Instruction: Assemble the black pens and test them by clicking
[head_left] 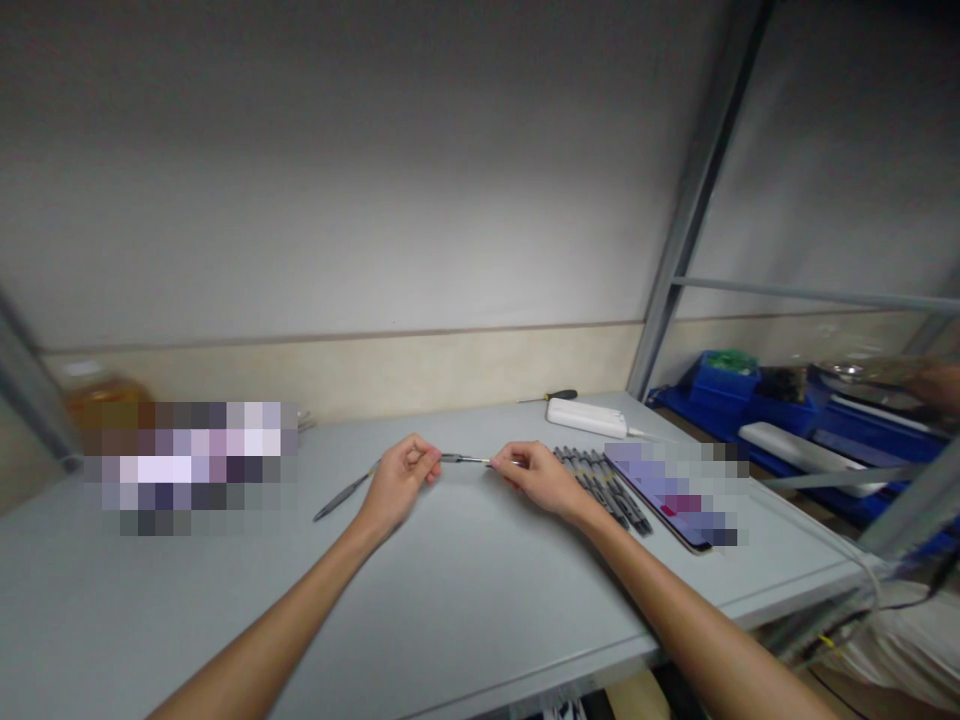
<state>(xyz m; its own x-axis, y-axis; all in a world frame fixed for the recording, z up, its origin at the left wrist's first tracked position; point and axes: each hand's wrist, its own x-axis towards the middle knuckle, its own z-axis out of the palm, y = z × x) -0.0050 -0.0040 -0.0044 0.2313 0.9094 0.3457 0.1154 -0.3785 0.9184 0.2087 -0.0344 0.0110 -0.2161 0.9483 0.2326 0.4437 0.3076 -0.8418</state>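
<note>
Above the middle of the table (450, 610), a thin grey pen (465, 459) spans the gap between my two hands, roughly level. My left hand (400, 485) pinches its left end between thumb and fingers. At the other end, my right hand (541, 480) is closed on the pen's slim, pale-tipped part; the fingers cover the rest. Whether the pen is in one piece or two, I cannot tell. Another dark grey pen (341, 499) lies slanted beside my left hand, partly hidden by it. Several grey pens (600, 488) lie side by side just right of my right hand.
A phone-like flat device (652, 495), partly blurred out, lies right of the pens. Behind are a white power strip (586, 417) and a screwdriver (562, 396). A pixelated object (195, 465) stands at left. Beyond the metal post (694, 210) are blue bins (724, 385).
</note>
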